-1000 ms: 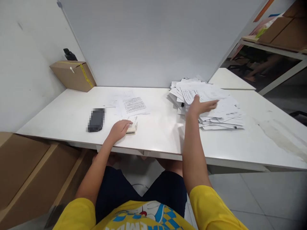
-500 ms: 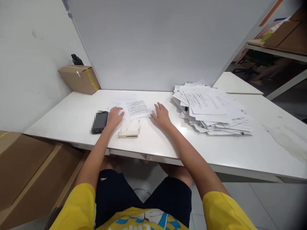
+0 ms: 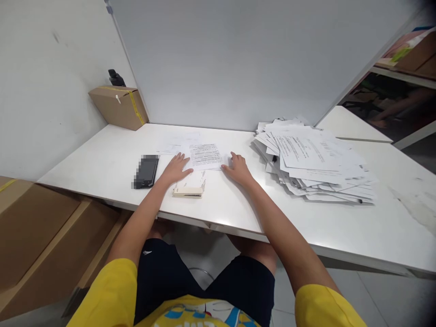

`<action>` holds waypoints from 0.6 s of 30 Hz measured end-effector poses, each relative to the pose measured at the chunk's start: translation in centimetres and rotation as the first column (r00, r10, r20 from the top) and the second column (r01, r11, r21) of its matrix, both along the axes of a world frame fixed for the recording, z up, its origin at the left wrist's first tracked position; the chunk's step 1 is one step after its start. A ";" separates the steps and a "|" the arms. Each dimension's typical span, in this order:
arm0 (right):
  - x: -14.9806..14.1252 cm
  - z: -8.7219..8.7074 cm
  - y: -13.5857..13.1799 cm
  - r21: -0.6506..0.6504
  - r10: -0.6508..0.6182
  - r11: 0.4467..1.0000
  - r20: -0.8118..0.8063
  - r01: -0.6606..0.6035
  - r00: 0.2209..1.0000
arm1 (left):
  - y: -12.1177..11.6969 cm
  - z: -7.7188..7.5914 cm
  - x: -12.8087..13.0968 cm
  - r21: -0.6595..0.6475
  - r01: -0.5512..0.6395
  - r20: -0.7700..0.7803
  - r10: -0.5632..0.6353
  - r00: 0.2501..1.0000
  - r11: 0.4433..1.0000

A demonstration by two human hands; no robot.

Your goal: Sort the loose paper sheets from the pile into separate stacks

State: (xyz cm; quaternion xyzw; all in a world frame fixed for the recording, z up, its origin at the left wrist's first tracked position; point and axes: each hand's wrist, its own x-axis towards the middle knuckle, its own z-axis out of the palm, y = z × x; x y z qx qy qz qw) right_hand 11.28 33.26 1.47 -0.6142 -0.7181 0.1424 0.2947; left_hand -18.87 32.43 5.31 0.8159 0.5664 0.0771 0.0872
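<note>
My left hand (image 3: 175,169) lies on the desk with its fingers spread, at the left edge of some printed paper sheets (image 3: 206,156). At the sheets' right edge rests my right hand (image 3: 237,168), thumb and fingers apart, the thumb by the paper's corner. Neither hand grips anything that I can see. A cream-coloured stapler (image 3: 188,192) lies just in front of the sheets, between my hands and the desk's front edge. Beside my left hand is a dark handheld device (image 3: 147,171), partly pixelated.
A large untidy pile of papers (image 3: 313,159) stands right of my right hand on the white desk (image 3: 231,204). A cardboard box (image 3: 119,106) leans at the back left corner. Larger cartons (image 3: 37,240) stand below on the left. A pale partition (image 3: 218,63) rises behind.
My right hand has come left from the paper pile to the sheets' right edge. My left hand has let go of the stapler and moved to the sheets' left edge.
</note>
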 end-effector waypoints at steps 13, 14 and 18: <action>-0.2 1.0 -0.8 -0.042 0.229 0.973 0.199 -0.225 0.953 | -0.8 0.3 0.4 -0.045 0.131 0.050 -0.129 0.990 0.990; -0.2 1.1 -0.9 -0.042 0.234 0.972 0.216 -0.231 0.948 | -0.8 0.3 0.5 -0.030 0.135 0.047 -0.134 0.990 0.990; -0.3 1.8 -1.5 0.020 0.195 0.978 0.293 -0.210 0.936 | -1.2 0.3 0.6 0.057 0.139 0.065 -0.142 0.988 0.989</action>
